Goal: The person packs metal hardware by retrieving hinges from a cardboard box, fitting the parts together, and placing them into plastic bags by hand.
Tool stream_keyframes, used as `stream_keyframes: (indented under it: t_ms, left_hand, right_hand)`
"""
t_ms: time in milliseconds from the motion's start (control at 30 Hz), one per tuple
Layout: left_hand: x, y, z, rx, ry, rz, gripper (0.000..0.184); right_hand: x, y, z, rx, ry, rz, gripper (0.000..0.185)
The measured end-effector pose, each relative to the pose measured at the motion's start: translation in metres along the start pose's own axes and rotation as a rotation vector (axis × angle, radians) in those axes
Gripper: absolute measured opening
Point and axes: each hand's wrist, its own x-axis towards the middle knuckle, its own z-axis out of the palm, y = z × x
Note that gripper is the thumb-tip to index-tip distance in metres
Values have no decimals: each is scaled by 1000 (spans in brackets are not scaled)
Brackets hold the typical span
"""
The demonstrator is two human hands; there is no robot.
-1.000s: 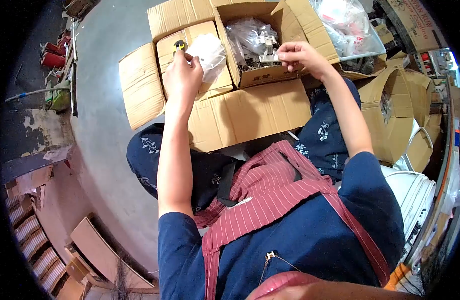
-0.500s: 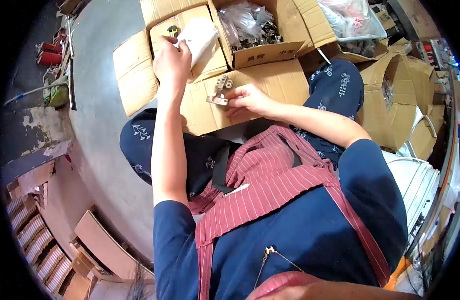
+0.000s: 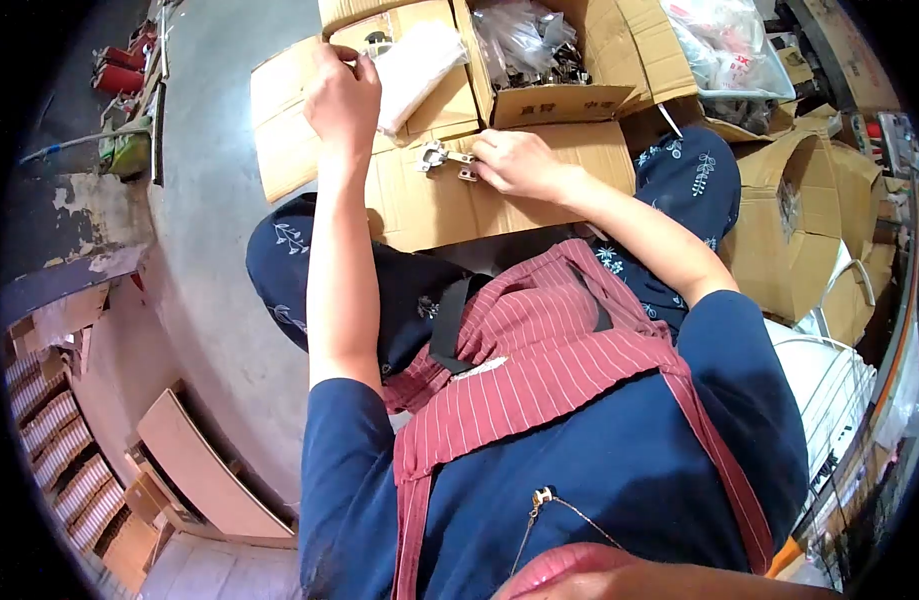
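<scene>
One metal hinge is in the grasp of the right hand, pinched at one end so that its rounded cup end points toward the person's left. It is held over a broad cardboard flap, which spreads out in front of the knees. The left hand is farther forward, its fingers bent in beside a white plastic packet; whether it grips the packet's edge or anything else cannot be told. Just past those fingertips lies a small dark object, too small to make out.

Beyond the right hand is an open carton, with dark printed characters on its front wall. Clear plastic bags and a heap of metal parts fill it. To its right, more plastic bags sit in a pale tray. The person wears a red striped apron and dark trousers with a pale plant pattern.
</scene>
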Motion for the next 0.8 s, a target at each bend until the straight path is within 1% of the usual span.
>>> stream_keyframes:
  t_ms: [67,133,167,200,267,300,333,400,433,500,533,600,633,733,800]
  left_hand:
    - [-7,-4,9,16,-70,-33,21]
    - [-13,-6,17,32,-150,-66,22]
    - [-14,0,13,23,-238,-88,23]
    - [-18,7,11,-4,-265,-83,23]
    - [-25,18,9,-59,-322,-63,24]
    - [-29,22,9,-106,-299,-6,24]
    - [-33,25,8,-131,-284,25,25]
    - [-36,31,4,-171,-293,20,24]
    - [-37,34,1,-183,-294,30,23]
    - [-39,46,-7,-204,-295,45,22]
    - [-41,57,-15,-281,-325,41,18]
    - [-49,66,-17,-319,-316,134,18]
    - [-50,78,-28,-333,-352,132,18]
    - [-59,81,-30,-461,-463,-8,19]
    - [-56,73,-28,-625,-589,-183,19]
  right_hand:
    - [0,-5,-26,111,94,78,24]
    - [7,-16,-62,245,180,196,25]
    - [11,-23,-81,380,216,286,25]
    - [13,-20,-90,398,263,287,26]
    - [17,-21,-108,718,200,511,27]
    - [19,-15,-109,812,191,537,28]
    - [20,-8,-108,813,188,551,28]
    - [23,2,-105,819,178,577,28]
    - [23,3,-105,736,208,596,32]
    - [25,0,-106,519,242,575,35]
    - [27,-2,-107,408,258,562,37]
    - [31,-10,-104,316,302,489,37]
    - [32,-12,-101,289,325,455,37]
    - [33,-12,-100,234,355,418,38]
    - [34,-10,-98,212,345,427,38]
